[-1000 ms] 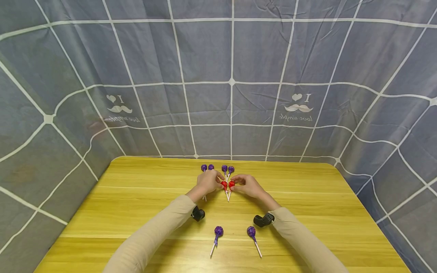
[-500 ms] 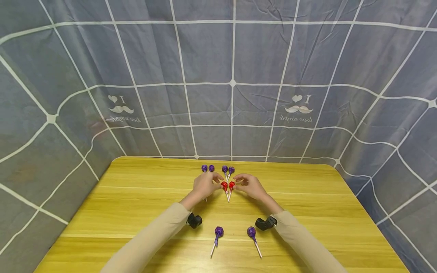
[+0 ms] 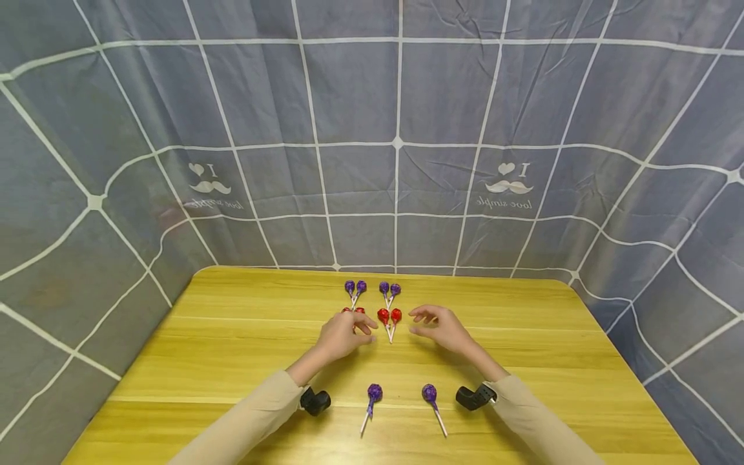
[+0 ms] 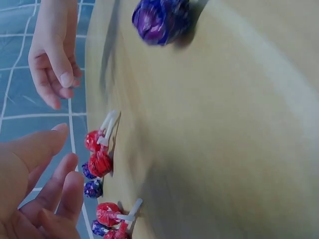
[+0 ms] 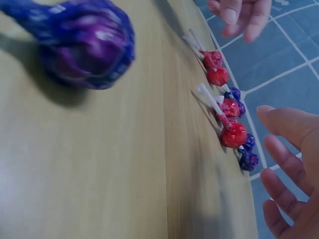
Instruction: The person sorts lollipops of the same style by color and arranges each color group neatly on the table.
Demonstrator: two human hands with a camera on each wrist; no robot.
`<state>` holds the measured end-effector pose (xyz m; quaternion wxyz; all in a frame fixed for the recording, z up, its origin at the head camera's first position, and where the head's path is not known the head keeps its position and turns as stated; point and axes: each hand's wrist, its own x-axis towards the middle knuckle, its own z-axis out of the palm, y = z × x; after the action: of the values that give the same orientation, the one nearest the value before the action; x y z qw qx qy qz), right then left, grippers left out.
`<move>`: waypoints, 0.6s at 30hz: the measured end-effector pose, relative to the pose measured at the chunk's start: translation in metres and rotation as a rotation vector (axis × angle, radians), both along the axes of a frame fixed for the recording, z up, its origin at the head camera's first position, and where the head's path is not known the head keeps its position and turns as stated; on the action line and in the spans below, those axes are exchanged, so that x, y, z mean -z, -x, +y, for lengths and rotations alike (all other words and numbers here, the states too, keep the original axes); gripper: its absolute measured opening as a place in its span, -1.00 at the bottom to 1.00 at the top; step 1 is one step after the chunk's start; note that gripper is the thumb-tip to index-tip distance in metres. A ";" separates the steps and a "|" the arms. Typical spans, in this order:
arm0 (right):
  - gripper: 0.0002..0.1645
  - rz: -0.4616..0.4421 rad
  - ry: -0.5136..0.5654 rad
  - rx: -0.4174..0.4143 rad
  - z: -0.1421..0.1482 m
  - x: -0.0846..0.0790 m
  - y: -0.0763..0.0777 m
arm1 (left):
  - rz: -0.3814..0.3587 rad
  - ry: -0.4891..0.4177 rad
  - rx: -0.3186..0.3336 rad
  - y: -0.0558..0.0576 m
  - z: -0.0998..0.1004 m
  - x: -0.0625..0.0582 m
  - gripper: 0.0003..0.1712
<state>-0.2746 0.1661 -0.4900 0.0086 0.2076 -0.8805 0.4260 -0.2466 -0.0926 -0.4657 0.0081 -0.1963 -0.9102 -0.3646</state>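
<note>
My left hand hovers over the table with loosely bent fingers and holds nothing. It partly covers a pair of red lollipops in the head view. To the right of its fingertips, two more red lollipops lie with heads side by side and white sticks meeting in a V. On their other side my right hand is held apart from them, fingers relaxed, nothing in its grasp. In the right wrist view, both red pairs show beyond the thumb of the right hand, near the purple lollipops.
Behind the red ones lie two pairs of purple lollipops, sticks also crossed, near the far edge of the wooden table. Nearer the person, a purple lollipop and another purple lollipop lie separately. A grey checked curtain hangs behind.
Both hands have let go of the middle red lollipops and drawn back, the left one to the left, the right one to the right. The left red pair has come partly into view.
</note>
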 end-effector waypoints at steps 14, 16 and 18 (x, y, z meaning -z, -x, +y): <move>-0.61 -0.057 -0.042 -0.166 0.024 -0.001 -0.041 | -0.131 -0.116 0.199 -0.032 -0.017 0.011 -0.75; -0.60 -0.071 -0.043 -0.183 0.026 -0.002 -0.045 | -0.145 -0.133 0.213 -0.036 -0.019 0.014 -0.75; -0.59 -0.081 -0.044 -0.198 0.028 -0.001 -0.049 | -0.159 -0.148 0.224 -0.041 -0.021 0.015 -0.74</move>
<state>-0.2255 0.1946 -0.4887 -0.0739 0.2763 -0.8644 0.4135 -0.2060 -0.1131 -0.4810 -0.0902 -0.2661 -0.8510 -0.4436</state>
